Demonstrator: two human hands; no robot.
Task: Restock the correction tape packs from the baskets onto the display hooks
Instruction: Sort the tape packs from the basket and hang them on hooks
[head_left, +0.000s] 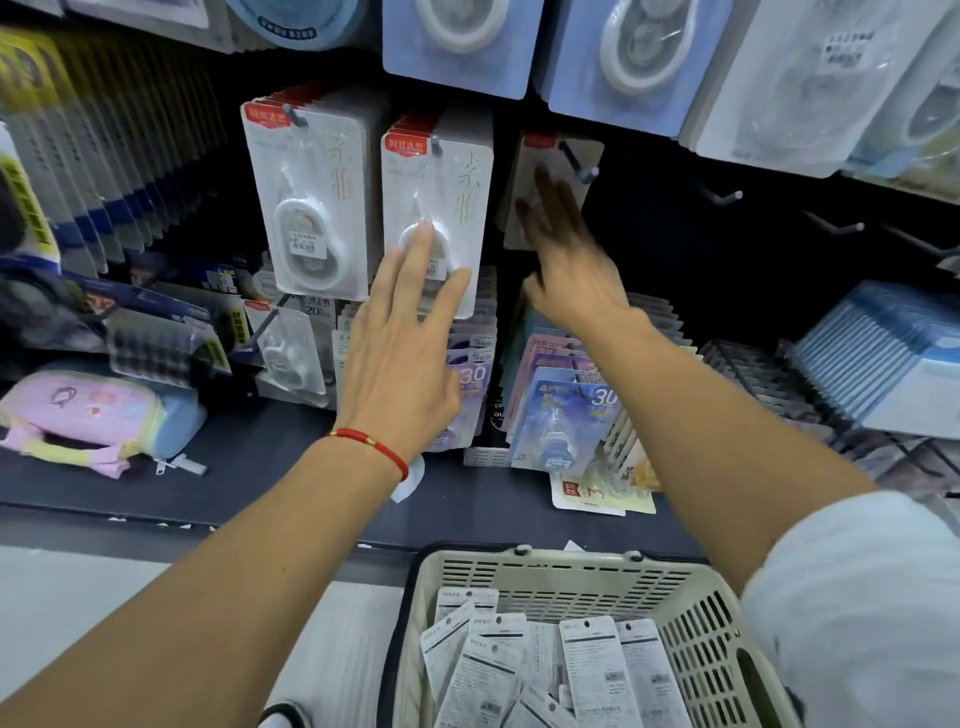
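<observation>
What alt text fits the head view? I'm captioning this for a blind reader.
A person's left hand rests straight fingers on a hanging correction tape pack while the blurred right hand reaches toward a pack on the next hook. Below, a beige basket holds more packs.

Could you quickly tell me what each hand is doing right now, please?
Left hand: open, straight fingers touching the front pack.
Right hand: open, blurred, at the hook, holding nothing.
</observation>
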